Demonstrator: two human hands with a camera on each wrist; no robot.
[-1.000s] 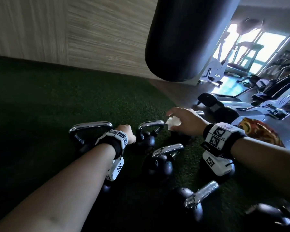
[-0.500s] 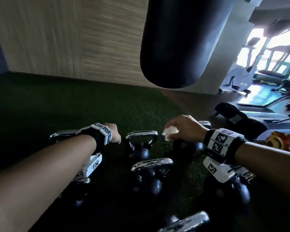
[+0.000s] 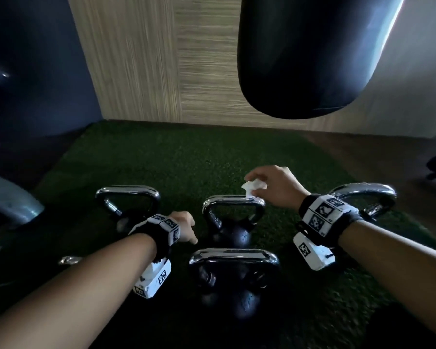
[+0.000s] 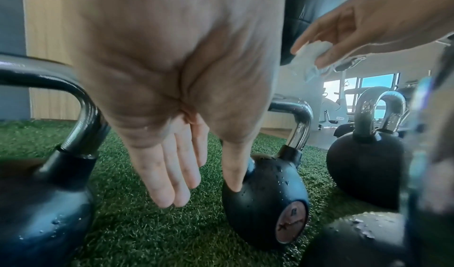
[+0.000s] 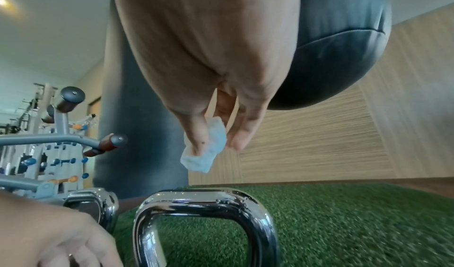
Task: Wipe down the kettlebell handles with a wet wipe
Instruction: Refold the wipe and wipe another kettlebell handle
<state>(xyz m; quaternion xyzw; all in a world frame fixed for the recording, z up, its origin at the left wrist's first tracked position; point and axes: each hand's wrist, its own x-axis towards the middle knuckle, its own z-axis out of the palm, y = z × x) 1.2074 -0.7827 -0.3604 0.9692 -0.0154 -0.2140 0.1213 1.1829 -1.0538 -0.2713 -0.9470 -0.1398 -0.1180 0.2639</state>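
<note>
Kettlebell handles stand upright on the green turf floor (image 3: 186,157), grouped close. Right hand (image 3: 275,187) pinches a crumpled wet wipe (image 3: 253,187) between thumb and fingertips, just above the middle handle (image 3: 233,200), apparently poised to wipe it. Left hand (image 4: 172,164) hangs with straight fingers, holding nothing, the thumb against that kettlebell's body (image 4: 265,203). No containers visible.

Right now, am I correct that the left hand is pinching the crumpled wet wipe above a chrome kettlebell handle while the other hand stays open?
Not quite: the right hand pinches the wet wipe above the chrome kettlebell handle, as the right wrist view shows. The left hand is the open one, fingers straight, holding nothing.
</note>
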